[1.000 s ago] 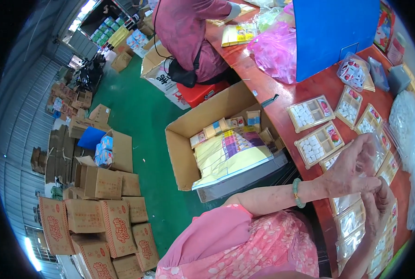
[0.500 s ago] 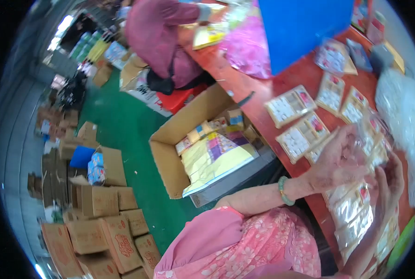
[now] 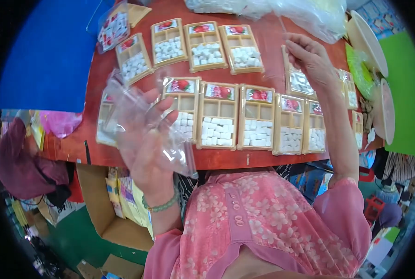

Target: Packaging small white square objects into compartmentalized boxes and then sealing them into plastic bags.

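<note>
My left hand point(image 3: 151, 156), palm up with fingers loosely curled, holds clear zip-top plastic bags point(image 3: 128, 104) that drape over the palm and wrist. My right hand point(image 3: 312, 60) is raised at the right, thumb and fingertips pinched together; a faint clear sheen shows beside them, but I cannot make out what they grip. Beneath it lies a wooden tray point(image 3: 300, 83) in clear wrap, partly covered by the hand. In front stands a row of compartment trays point(image 3: 218, 116), each with white cubes and a strawberry-printed packet. A second row of such trays point(image 3: 206, 46) lies farther back.
A bag of printed packets point(image 3: 114, 30) lies at the far left beside a blue panel point(image 3: 40, 56). Clear plastic sheeting point(image 3: 310, 18) is heaped at the back. Pale round basins point(image 3: 386, 111) stand at the right edge. An open carton point(image 3: 93, 200) is below the red table point(image 3: 226, 160).
The view has swung right, from the carton and floor to the table of trays. My hands, close together before, are now wide apart, the right one raised.
</note>
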Demonstrator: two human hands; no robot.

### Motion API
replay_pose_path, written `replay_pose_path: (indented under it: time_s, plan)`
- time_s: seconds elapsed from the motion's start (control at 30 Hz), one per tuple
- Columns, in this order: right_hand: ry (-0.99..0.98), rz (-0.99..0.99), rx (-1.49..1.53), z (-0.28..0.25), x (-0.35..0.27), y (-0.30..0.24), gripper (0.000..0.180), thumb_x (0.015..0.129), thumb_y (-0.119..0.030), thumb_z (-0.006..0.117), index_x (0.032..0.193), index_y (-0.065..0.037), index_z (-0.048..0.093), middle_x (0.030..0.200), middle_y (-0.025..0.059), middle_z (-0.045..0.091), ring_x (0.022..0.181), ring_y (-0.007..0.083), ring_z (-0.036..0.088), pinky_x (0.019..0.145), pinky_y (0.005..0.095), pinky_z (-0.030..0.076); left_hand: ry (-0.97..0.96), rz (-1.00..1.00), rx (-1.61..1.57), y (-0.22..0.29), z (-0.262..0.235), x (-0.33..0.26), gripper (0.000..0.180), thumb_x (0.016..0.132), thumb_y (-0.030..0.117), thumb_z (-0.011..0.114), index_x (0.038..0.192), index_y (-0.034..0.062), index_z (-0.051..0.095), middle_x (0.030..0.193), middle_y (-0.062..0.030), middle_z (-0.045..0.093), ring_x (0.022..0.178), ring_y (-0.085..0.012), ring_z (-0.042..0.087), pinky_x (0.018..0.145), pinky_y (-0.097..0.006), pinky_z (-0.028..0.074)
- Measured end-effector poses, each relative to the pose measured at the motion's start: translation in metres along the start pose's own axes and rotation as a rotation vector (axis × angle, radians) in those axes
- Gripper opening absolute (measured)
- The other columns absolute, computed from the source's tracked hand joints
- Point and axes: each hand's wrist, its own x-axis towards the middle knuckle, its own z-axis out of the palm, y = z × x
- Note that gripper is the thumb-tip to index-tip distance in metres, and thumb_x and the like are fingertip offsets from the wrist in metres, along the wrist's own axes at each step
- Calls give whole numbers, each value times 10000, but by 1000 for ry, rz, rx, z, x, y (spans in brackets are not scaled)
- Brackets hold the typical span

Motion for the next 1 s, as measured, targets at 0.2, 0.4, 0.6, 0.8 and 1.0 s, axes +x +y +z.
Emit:
replay_pose_path:
  time_s: [0.2,0.4,0.6,0.8,1.0]
  plan:
    - [-3,128,-78,24,16,13,289,904,-187,607,1134,-13,604,781,-55,571,645,6,496,545,155,381,-2,24,0,3,-8,-2,792,797,159,629,1438,-5,193,1334,-275,405,1171,-354,506,963,-443,455]
    - [-102,210,-52,33,32,22,259,916,-172,584,1095,15,596,752,-18,576,598,23,504,515,163,378,18,19,-23,1,-18,1,817,778,187,671,1425,-11,215,1334,-274,403,1176,-363,505,972,-452,446]
    - [-50,189,-148,45,39,25,252,923,-169,572,1078,29,589,745,0,578,569,41,510,487,184,394,47,1,-55,3,-26,1,833,765,188,692,1419,-20,221,1337,-271,402,1182,-369,502,978,-458,440]
    - [3,134,-262,47,42,30,265,916,-180,584,1073,33,586,752,12,580,565,55,520,493,203,417,67,-14,-68,1,-32,2,857,754,213,707,1419,-23,221,1329,-266,406,1169,-360,504,976,-452,436]
    - [55,125,-334,47,39,32,308,909,-189,596,1112,41,568,749,11,583,581,59,540,491,212,417,81,-30,-49,-1,-36,2,889,740,250,720,1421,-25,219,1329,-262,399,1162,-361,506,967,-446,442]
